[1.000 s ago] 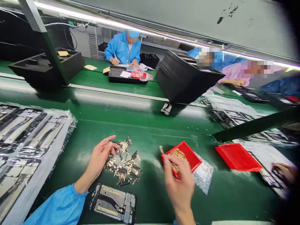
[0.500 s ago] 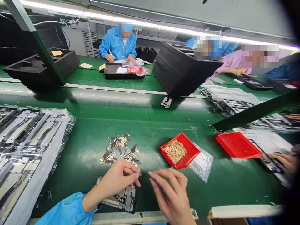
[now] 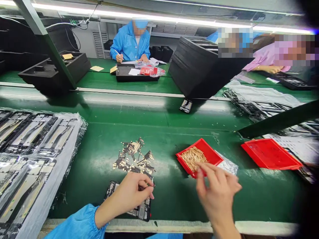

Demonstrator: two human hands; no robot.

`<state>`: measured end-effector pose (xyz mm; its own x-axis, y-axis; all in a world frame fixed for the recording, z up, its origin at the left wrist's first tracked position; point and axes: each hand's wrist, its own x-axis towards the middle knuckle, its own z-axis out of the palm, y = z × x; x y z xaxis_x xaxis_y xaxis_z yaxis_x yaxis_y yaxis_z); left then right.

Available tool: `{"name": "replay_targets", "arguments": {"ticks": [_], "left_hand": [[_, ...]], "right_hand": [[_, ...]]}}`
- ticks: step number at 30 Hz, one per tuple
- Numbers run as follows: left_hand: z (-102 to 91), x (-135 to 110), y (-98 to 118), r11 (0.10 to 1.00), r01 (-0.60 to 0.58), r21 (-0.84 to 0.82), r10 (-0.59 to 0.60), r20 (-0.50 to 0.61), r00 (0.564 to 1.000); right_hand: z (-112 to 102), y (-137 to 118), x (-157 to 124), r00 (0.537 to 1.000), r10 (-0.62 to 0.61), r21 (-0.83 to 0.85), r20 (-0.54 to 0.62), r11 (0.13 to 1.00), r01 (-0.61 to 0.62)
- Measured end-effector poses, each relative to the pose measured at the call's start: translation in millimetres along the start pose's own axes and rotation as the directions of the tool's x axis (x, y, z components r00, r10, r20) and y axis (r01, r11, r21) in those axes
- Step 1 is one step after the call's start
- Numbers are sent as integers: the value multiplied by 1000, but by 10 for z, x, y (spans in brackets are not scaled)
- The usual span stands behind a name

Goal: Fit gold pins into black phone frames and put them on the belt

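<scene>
My left hand (image 3: 133, 192) is closed in a pinch on a small dark part (image 3: 154, 183) at its fingertips. Beneath that hand lies a phone frame with exposed inner parts (image 3: 144, 210), partly covered by the hand and wrist. Just beyond it is a loose pile of small black-and-gold strips (image 3: 133, 151). My right hand (image 3: 216, 189), slightly blurred, reaches over the near edge of a red tray (image 3: 211, 157). Its thumb and forefinger are a little apart beside thin gold-coloured pieces (image 3: 193, 157) in the tray; I see nothing held there.
Phone frames in plastic wrap (image 3: 42, 132) cover the left side. A second red tray (image 3: 270, 154) and clear plastic bag (image 3: 230, 164) lie to the right. A slanting post (image 3: 279, 119) and black foam trays (image 3: 199, 69) stand farther back. A co-worker (image 3: 132, 41) sits across, writing.
My right hand has moved right and forward, from beside my left hand to the red tray. The left hand keeps its pinch near the pile. The whole view has shifted slightly.
</scene>
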<state>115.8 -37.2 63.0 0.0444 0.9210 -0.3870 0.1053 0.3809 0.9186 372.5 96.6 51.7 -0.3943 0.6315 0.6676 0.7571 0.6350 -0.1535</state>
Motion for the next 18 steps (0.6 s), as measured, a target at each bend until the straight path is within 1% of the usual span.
{"name": "replay_targets", "arguments": {"ticks": [1, 2, 3, 4, 6, 8, 9, 10, 12, 14, 15, 16, 17, 18], "left_hand": [[-12, -3, -29, 996, 44, -78, -43, 16, 999], [-21, -7, -59, 984, 79, -160, -74, 40, 996], [-28, -12, -90, 965, 103, -241, -89, 69, 994], [-32, -18, -121, 942, 115, -314, -89, 95, 991], [-29, -33, -178, 894, 121, -431, -71, 130, 989], [-24, -57, -221, 855, 125, -504, -57, 148, 987], [-25, -75, -235, 841, 128, -526, -54, 153, 987], [-32, -102, -244, 831, 131, -540, -53, 157, 986], [-69, -190, -250, 832, 125, -540, -48, 154, 987], [-138, -330, -251, 884, 74, -462, -38, 86, 996], [-181, -414, -257, 929, 27, -368, -22, 19, 1000], [-228, -503, -270, 972, -30, -231, 16, -60, 998], [-276, -590, -292, 995, -87, -58, 79, -130, 988], [-321, -670, -325, 982, -135, 130, 157, -176, 972]], "right_hand": [[-9, 61, 27, 999, 24, -36, -23, 999, -25], [-18, 73, 39, 1000, 13, -26, -16, 1000, -13], [-26, 34, 34, 999, -36, 28, 16, 999, 35], [-33, -51, 13, 991, -117, 118, 60, 987, 109], [-38, -310, -62, 943, -301, 300, 145, 921, 248], [-28, -586, -144, 894, -410, 404, 181, 860, 312], [-16, -701, -176, 885, -428, 430, 183, 845, 320], [1, -792, -200, 886, -428, 445, 177, 838, 316], [52, -909, -229, 907, -389, 470, 164, 839, 275], [119, -969, -250, 925, -317, 521, 209, 837, 168], [155, -992, -264, 924, -276, 560, 264, 824, 86], [191, -1014, -283, 912, -239, 599, 335, 801, -10], [224, -1036, -307, 885, -213, 628, 414, 770, -108], [252, -1058, -334, 851, -198, 644, 486, 739, -195]]}}
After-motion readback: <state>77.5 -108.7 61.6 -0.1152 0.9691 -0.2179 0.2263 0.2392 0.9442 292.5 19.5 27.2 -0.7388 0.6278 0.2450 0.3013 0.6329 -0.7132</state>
